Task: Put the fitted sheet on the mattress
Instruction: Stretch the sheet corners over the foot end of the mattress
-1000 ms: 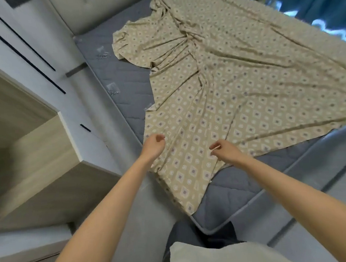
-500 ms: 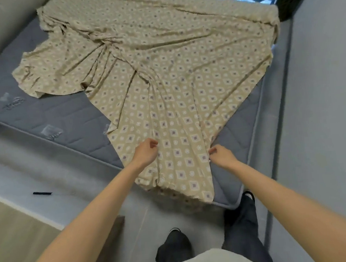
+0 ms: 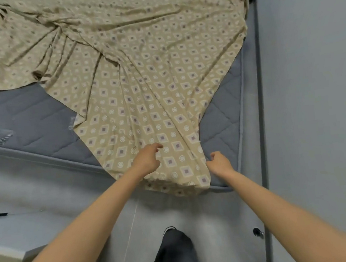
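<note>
Sheet (image 3: 142,81) lies rumpled across the mattress (image 3: 31,118), leaving the near left edge and a strip along the right edge bare; one sheet corner is drawn to the mattress's near right corner and hangs over the near edge. Left hand (image 3: 146,161) rests over that corner, fingers loosely curled and parted, gripping nothing. Right hand (image 3: 219,162) is at the sheet's right edge, fingers curled tight, pinching the gathered fabric.
</note>
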Available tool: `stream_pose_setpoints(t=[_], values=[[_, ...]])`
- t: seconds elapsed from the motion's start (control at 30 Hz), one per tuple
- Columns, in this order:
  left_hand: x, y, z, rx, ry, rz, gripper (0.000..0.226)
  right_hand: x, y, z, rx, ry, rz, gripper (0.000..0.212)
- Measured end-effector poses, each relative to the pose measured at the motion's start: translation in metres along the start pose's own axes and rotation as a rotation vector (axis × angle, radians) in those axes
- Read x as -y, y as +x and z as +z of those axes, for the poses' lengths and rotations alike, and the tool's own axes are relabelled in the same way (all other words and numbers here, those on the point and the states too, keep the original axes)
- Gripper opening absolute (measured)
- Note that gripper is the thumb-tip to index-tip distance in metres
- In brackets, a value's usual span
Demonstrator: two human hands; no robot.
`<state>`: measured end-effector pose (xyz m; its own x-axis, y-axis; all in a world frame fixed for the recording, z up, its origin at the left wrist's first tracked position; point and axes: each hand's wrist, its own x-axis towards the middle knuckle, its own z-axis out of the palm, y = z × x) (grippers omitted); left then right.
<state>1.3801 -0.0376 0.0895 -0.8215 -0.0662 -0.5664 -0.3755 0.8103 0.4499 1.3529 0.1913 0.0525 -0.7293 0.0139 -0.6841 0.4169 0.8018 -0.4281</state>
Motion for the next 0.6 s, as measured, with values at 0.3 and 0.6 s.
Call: stream_pose_setpoints(t=[0.3,0.6], values=[[0.030,0.092,0.101,-0.196,0.138,0.142,0.050,-0.036,0.099,0.051,-0.012,0.087,-0.131,0.036],[0.062,0.136,0.150,-0.400,0.559,-0.013,0.026,-0.059,0.160,0.091,-0.162,0.090,-0.284,0.049]])
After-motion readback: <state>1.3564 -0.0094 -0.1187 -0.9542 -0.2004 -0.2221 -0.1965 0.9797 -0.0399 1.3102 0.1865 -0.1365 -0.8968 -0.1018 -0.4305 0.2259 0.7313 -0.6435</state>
